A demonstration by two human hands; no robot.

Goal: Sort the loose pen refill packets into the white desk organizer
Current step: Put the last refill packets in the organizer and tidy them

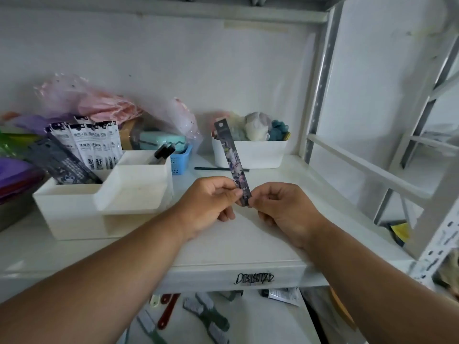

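Head view: dark refill packet (232, 163) upright at frame centre, bottom end pinched between left hand (211, 203) and right hand (283, 209). White desk organizer (74, 207) centre-left, rear slots seemingly packed. Risk: thin packet slips or snags on insertion.

Your two hands meet over the middle of the shelf (248, 247), the left hand (211, 204) and right hand (285, 209) both pinching the lower end of one refill packet (232, 162), which stands nearly upright. Left of your hands sits the desk organizer (82, 209), with packets (96, 142) standing in its rear compartment (more lean at its left). Behind the held packet rests a bin (258, 153); a small basket (180, 162) lies between bin and organizer.
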